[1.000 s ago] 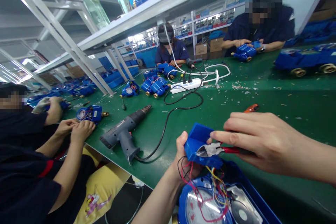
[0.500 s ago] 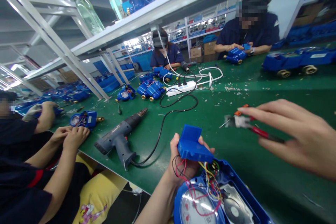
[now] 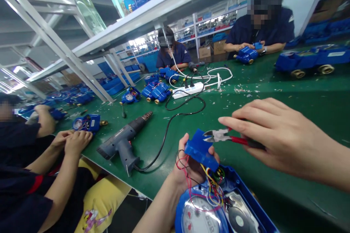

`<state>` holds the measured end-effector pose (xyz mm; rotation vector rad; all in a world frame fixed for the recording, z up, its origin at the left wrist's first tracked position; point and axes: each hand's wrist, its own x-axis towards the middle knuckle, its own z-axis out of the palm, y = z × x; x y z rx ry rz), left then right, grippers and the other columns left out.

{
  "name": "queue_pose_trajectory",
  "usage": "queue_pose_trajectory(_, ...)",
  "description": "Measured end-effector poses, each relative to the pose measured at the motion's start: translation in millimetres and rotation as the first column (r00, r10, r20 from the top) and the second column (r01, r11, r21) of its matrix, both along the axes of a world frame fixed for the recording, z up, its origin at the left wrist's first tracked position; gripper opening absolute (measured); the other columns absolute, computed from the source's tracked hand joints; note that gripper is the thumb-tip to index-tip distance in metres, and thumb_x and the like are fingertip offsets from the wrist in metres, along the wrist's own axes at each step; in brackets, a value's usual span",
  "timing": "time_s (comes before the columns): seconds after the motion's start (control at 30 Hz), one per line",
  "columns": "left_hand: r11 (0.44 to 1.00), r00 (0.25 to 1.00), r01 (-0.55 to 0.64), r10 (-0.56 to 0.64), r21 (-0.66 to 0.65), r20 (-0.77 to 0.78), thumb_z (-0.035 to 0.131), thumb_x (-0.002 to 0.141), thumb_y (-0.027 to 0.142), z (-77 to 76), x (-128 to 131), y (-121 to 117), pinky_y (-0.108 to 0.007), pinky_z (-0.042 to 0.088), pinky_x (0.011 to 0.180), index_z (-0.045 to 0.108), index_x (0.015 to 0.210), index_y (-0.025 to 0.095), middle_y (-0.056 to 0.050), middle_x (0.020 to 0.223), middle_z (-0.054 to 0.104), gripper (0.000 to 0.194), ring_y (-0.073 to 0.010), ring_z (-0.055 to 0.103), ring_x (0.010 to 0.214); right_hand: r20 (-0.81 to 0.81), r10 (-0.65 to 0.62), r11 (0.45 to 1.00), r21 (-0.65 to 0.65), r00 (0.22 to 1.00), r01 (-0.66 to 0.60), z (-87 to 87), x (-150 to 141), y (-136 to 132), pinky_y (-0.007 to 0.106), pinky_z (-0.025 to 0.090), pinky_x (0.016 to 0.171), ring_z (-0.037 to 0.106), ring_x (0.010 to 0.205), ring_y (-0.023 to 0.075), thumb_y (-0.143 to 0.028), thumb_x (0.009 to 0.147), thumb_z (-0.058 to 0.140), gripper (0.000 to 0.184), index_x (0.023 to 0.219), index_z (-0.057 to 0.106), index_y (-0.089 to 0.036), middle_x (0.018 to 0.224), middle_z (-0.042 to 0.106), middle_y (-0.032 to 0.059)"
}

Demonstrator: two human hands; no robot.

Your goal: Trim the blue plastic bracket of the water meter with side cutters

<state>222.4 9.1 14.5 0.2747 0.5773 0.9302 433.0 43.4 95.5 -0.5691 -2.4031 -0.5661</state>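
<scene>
Tilted in my left hand (image 3: pixel 188 174) is a small blue plastic box (image 3: pixel 201 153) with its flap raised. Red, black and yellow wires (image 3: pixel 209 189) run from it down into a blue water meter (image 3: pixel 179 209), whose round dial and open compartment lie below my hand. My right hand (image 3: pixel 276 134) grips red-handled cutting pliers (image 3: pixel 220 135). Their jaws are parted a little and sit at the right edge of the raised flap; whether they touch it I cannot tell.
A heat gun (image 3: pixel 124 142) lies on the green table (image 3: pixel 240 109), its black cord curving to a white power strip (image 3: pixel 188 90). Several blue meters (image 3: pixel 155 91) stand farther back. At left, a co-worker's hands (image 3: pixel 75 140) handle another meter. A shelf (image 3: pixel 131 22) crosses overhead.
My right hand has moved left, bringing the pliers from over the table to the box's flap. The box has tilted in my left hand, and the meter has shifted slightly left.
</scene>
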Motion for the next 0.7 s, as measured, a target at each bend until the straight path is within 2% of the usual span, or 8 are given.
queue_pose_trajectory(0.1, 0.998, 1.0, 0.019, -0.02, -0.054, -0.016, 0.043, 0.082, 0.066, 1.9, -1, 3, -0.027, 0.044, 0.061, 0.065, 0.083, 0.012, -0.007, 0.065, 0.064, 0.059, -0.0185, 0.06, 0.063, 0.082, 0.089, 0.995, 0.048, 0.993, -0.093, 7.3, -9, 13, 0.037, 0.042, 0.073, 0.057, 0.086, 0.0247, -0.018, 0.086, 0.055, 0.029, 0.115, 0.061, -0.014, 0.096, 0.065, 0.0093)
queue_pose_trajectory(0.23, 0.986, 0.995, 0.056, -0.067, -0.159, -0.071, 0.041, 0.086, 0.061, 8.5, -3, 7, -0.023, 0.04, 0.05, 0.064, 0.077, 0.016, -0.006, 0.061, 0.064, 0.051, -0.0165, 0.059, 0.054, 0.193, 0.156, 0.984, 0.056, 0.969, -0.17, 14.6, -16, 28, 0.036, 0.039, 0.072, 0.055, 0.083, 0.023, -0.017, 0.087, 0.054, 0.027, 0.112, 0.062, -0.015, 0.09, 0.066, 0.0074)
queue_pose_trajectory(0.43, 0.971, 0.985, 0.07, -0.103, -0.227, -0.135, 0.048, 0.082, 0.059, 12.6, -7, 11, -0.024, 0.046, 0.054, 0.066, 0.07, 0.011, -0.008, 0.059, 0.065, 0.052, -0.0157, 0.059, 0.053, 0.302, 0.187, 0.978, 0.035, 0.935, -0.207, 19.7, -20, 36, 0.035, 0.037, 0.07, 0.056, 0.081, 0.0215, -0.019, 0.09, 0.051, 0.024, 0.111, 0.064, -0.017, 0.087, 0.065, 0.0059)
queue_pose_trajectory(0.57, 0.966, 0.98, 0.106, -0.142, -0.238, -0.139, 0.053, 0.078, 0.059, 9.4, -8, 12, -0.024, 0.046, 0.055, 0.066, 0.072, 0.01, -0.008, 0.06, 0.066, 0.051, -0.0159, 0.06, 0.052, 0.336, 0.182, 0.978, 0.037, 0.924, -0.206, 20.2, -19, 38, 0.035, 0.037, 0.07, 0.056, 0.082, 0.0217, -0.021, 0.091, 0.051, 0.026, 0.113, 0.063, -0.018, 0.088, 0.065, 0.0058)
queue_pose_trajectory(0.7, 0.964, 0.98, 0.086, -0.127, -0.25, -0.153, 0.054, 0.077, 0.059, 10.0, -7, 11, -0.025, 0.046, 0.057, 0.066, 0.072, 0.011, -0.007, 0.059, 0.064, 0.05, -0.0159, 0.059, 0.052, 0.34, 0.186, 0.978, 0.03, 0.922, -0.208, 17.3, -17, 40, 0.035, 0.037, 0.07, 0.055, 0.083, 0.0224, -0.023, 0.091, 0.051, 0.026, 0.115, 0.061, -0.018, 0.089, 0.064, 0.0062)
